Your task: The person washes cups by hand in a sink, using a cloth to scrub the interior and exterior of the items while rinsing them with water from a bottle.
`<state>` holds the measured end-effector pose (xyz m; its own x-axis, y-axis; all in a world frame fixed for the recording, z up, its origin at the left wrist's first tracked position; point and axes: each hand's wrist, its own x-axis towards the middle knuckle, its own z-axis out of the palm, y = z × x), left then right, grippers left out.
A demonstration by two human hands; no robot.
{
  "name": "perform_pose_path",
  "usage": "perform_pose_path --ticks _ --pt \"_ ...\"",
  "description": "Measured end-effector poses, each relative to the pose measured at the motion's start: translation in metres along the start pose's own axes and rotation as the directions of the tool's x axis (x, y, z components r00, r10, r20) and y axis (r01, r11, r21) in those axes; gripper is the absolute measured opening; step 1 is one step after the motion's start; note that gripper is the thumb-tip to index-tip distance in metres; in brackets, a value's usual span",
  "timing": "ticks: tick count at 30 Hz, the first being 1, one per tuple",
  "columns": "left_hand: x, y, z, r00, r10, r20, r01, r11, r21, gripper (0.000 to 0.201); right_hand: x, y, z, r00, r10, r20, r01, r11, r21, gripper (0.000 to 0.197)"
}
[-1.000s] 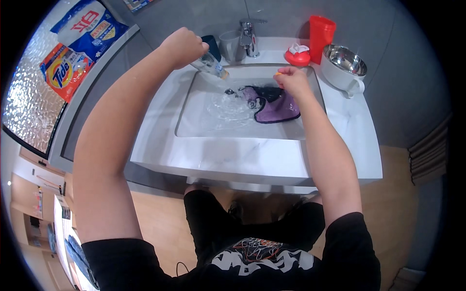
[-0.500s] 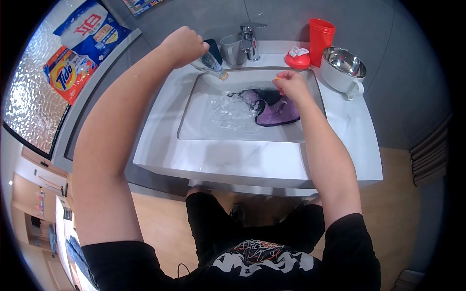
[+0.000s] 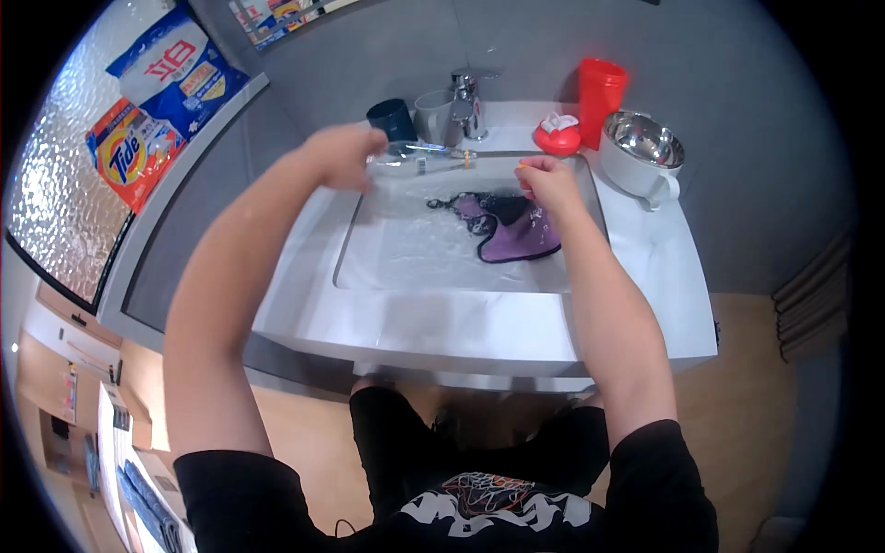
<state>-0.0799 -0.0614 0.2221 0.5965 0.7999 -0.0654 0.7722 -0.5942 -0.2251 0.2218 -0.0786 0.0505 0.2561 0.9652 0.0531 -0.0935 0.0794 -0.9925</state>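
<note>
My left hand (image 3: 348, 158), smeared by motion, grips the base end of a clear plastic bottle (image 3: 404, 164). The bottle lies nearly level over the sink's far left part, its neck toward the right. In my right hand (image 3: 549, 184), closed in a pinch above the sink's right side, is a small orange cap, mostly hidden by the fingers. Below that hand a purple cloth item with black edging (image 3: 521, 235) lies wet in the water. The white sink (image 3: 346, 249) holds shallow, rippled water.
Behind the sink stand a dark blue cup (image 3: 392, 118), a grey mug (image 3: 433, 115) and a chrome faucet (image 3: 467, 101). At right are a red soap dish (image 3: 558, 138), a red tumbler (image 3: 601, 97) and a white-handled steel bowl (image 3: 641, 157). Detergent bags (image 3: 180, 69) rest on the left ledge.
The bottle has gone from tilted neck-down to nearly level. My left hand has turned with it. My right hand stays over the sink's right side, and the whole view has shifted slightly.
</note>
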Motion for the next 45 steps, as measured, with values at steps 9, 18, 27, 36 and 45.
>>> perform_pose_path --ticks 9,18,27,36,45 --pt "0.035 0.08 0.119 0.963 -0.24 -0.118 -0.096 0.103 -0.99 0.058 -0.018 -0.018 0.011 1.0 0.006 0.017 -0.009 0.988 0.155 0.018" --pt "0.078 0.134 0.166 0.915 -0.349 -0.201 -0.28 -0.192 -0.941 0.066 -0.025 0.009 0.033 0.928 -0.304 0.214 0.329 0.94 -0.091 0.034" --pt "0.064 0.146 0.16 0.902 -0.277 -0.332 -0.401 -0.25 -0.882 0.075 -0.035 -0.017 0.027 0.927 -0.305 0.217 0.341 0.927 -0.153 0.055" --pt "0.068 0.127 0.166 0.929 -0.165 -0.331 -0.35 -0.107 -0.93 0.07 -0.043 -0.022 0.041 0.897 -0.369 0.244 0.413 0.896 -0.163 0.053" --pt "0.067 0.126 0.165 0.92 -0.27 -0.283 -0.273 0.076 -0.959 0.061 -0.022 -0.031 0.013 0.96 -0.262 -0.096 0.271 0.957 0.099 0.022"
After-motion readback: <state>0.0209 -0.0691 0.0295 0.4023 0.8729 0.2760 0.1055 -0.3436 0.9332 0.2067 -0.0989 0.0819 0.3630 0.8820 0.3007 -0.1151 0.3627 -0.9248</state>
